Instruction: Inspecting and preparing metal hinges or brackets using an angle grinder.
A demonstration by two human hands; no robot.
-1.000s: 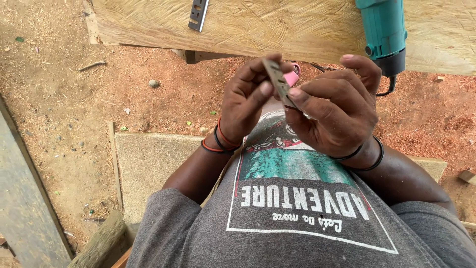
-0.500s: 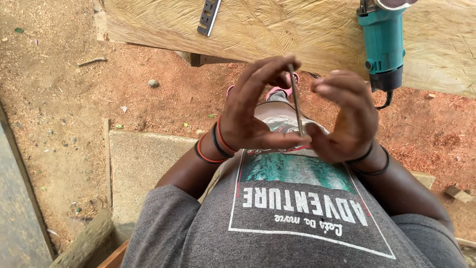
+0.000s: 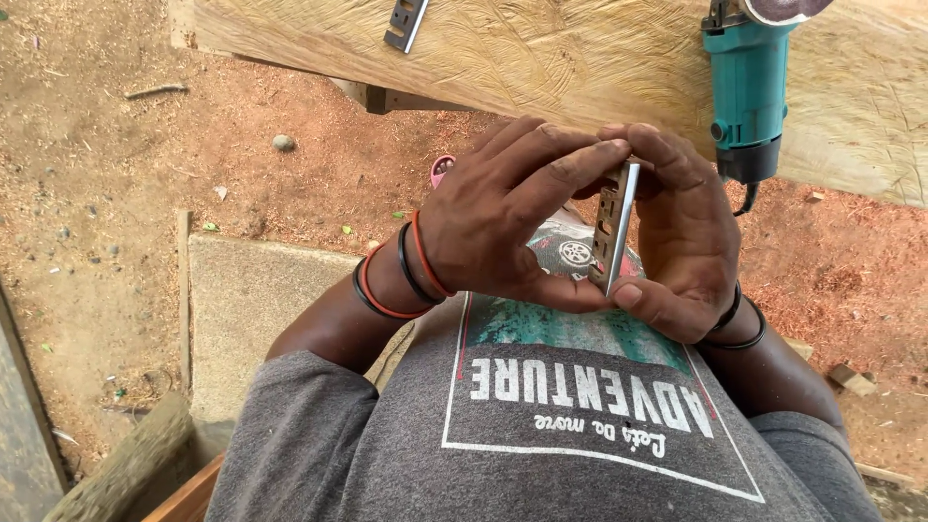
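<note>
Pinched between both sets of fingertips: a narrow metal blade, flat, grey, with slots along its body, held upright in front of the chest and turned edge-on to the camera. Left hand curled around from the left side, index finger on the top end of the blade, thumb under the lower end. Right hand closed in the same way from the other side, fingers over the top, thumb pressing at the bottom corner. Both hands grasping, not clenched hard.

Looks stiff and thin, probably light for its length, and smooth, so perhaps slippery. One long edge bright and likely sharp; safer to take hold by the two short ends or by the flat faces, as here, and not along that edge.

Further out: black and red bands on the left wrist, black bands on the right. Above the hands, a rough wooden plank, with a teal power tool resting on it and a second metal piece of similar kind near its far edge. Below, red sandy ground and a concrete slab.
</note>
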